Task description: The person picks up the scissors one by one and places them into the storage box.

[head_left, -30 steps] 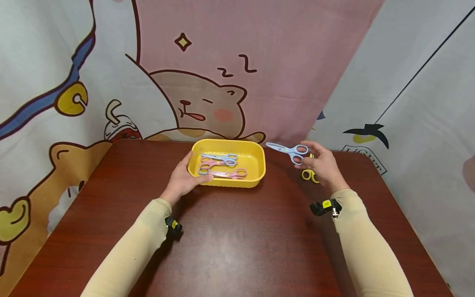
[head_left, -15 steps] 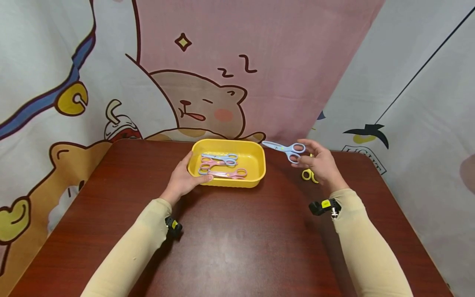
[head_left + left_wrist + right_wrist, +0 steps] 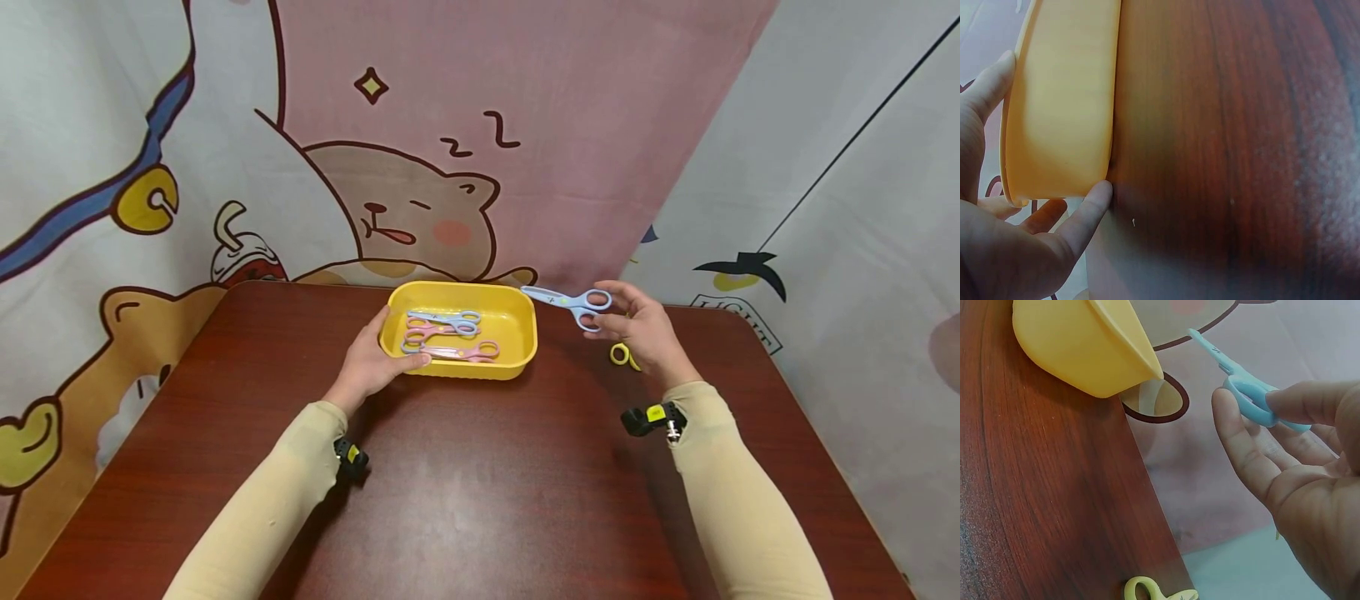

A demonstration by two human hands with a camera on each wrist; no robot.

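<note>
My right hand (image 3: 641, 333) pinches a pair of light blue scissors (image 3: 551, 297) by the finger loops, raised above the table. The blades point left, their tips at the right rim of the yellow plastic basket (image 3: 525, 364). In the right wrist view, the thumb lies on one loop of the blue scissors (image 3: 1250, 403). At the basket's left end, my left hand (image 3: 369, 360) holds it, thumb over the front rim and fingers along the side. Inside lie another pair of blue scissors (image 3: 467, 327) and pink scissors (image 3: 487, 350), overlapping one another.
Yellow scissors (image 3: 619, 354) lie on the table beneath my right hand, partly hidden by it. The brown wooden table (image 3: 480, 500) ends behind the basket at a cartoon-printed curtain (image 3: 585, 125).
My right hand has moved a little left with the blue scissors, bringing the blade tips to the basket's rim. The left hand and basket have stayed put.
</note>
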